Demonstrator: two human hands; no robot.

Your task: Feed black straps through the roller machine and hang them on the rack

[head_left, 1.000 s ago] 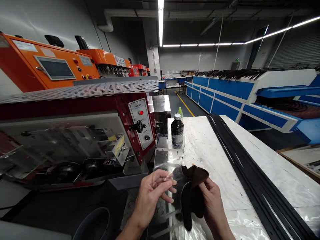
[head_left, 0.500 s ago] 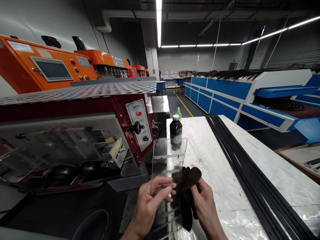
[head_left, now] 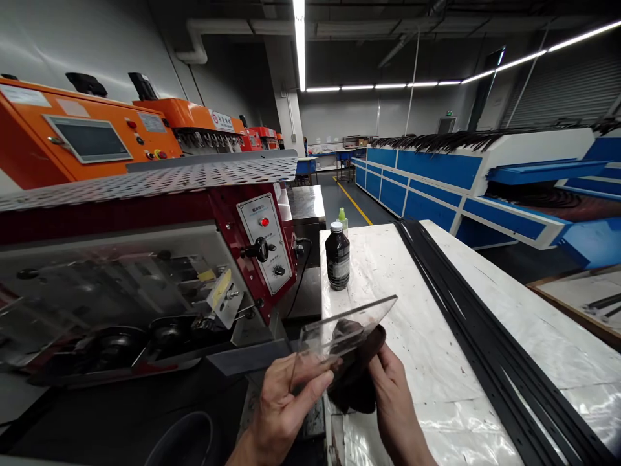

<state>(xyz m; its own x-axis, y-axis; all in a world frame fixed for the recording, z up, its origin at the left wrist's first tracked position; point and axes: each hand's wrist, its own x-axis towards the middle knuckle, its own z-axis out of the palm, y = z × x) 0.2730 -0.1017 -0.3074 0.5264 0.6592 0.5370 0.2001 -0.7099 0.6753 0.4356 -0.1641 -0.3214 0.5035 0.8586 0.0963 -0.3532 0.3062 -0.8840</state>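
A clear plastic sheet (head_left: 323, 336) is gripped at its lower left by my left hand (head_left: 286, 395), thumb on the near side. It is tilted, its far edge rising to the right. My right hand (head_left: 395, 395) pinches a dark brown cloth (head_left: 361, 378), which is bunched behind and below the sheet and partly seen through it. The cloth appears to touch the sheet's underside. Beyond the sheet, a dark bottle (head_left: 337, 259) with a white cap stands on the white-covered table (head_left: 412, 336), with a small green-topped bottle (head_left: 342, 217) behind it.
Long black strips (head_left: 466, 323) lie along the table's right part. A dark red machine (head_left: 264, 246) with a knob and a lit red button stands close on the left. Below it is a dark round bin (head_left: 182, 440). A blue and white machine (head_left: 431, 184) fills the back right.
The clear sheet has tipped from nearly upright to a slant, its far edge now lower and further right. The cloth has moved slightly left, behind the sheet. Both hands keep their holds.
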